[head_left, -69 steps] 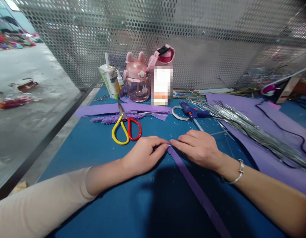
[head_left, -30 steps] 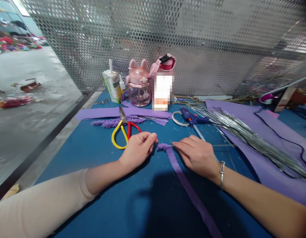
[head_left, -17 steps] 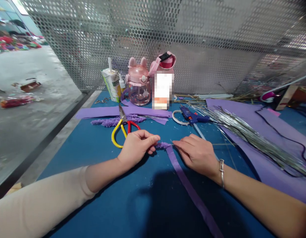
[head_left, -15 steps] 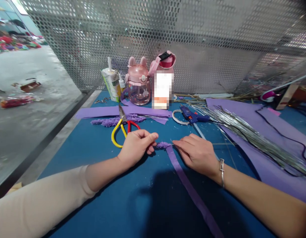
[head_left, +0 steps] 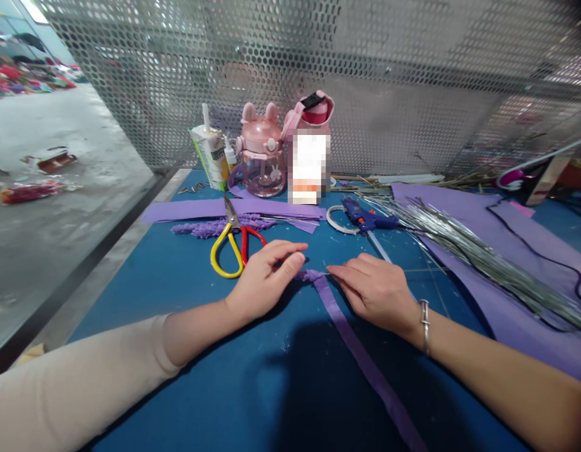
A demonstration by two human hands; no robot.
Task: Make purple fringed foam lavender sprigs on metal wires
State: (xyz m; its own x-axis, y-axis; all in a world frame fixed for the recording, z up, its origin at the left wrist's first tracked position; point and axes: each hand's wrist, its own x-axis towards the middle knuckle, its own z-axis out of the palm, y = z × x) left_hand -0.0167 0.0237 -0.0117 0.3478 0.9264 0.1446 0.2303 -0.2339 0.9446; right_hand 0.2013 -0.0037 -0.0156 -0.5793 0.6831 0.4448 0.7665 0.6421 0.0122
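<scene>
My right hand (head_left: 378, 292) is closed, its fingertips pinching a thin wire (head_left: 429, 270) that runs out to the right behind it. Around the wire's left part is a small frilly purple wrap (head_left: 312, 275), lying between my two hands. From that wrap a long purple strip (head_left: 349, 336) trails down toward the table's front edge. My left hand (head_left: 265, 279) is at the wrap's left end, fingers stretched and thumb apart from the index finger; its lower fingers are hidden. Just behind the left hand lie scissors (head_left: 233, 222) with one yellow and one red handle.
A blue glue gun (head_left: 366, 216) lies beside a white tape roll (head_left: 335, 227). Silvery wires (head_left: 483, 257) rest on purple sheet material (head_left: 464, 207) at right. Behind are a drink carton (head_left: 210, 157), pink bottles (head_left: 263, 157) and a perforated metal panel (head_left: 389, 94). A finished-looking purple frilly stem (head_left: 201, 227) lies left.
My left hand has loosened from a pinch, its index finger and thumb now spread apart. The right hand keeps its pinch in nearly the same place.
</scene>
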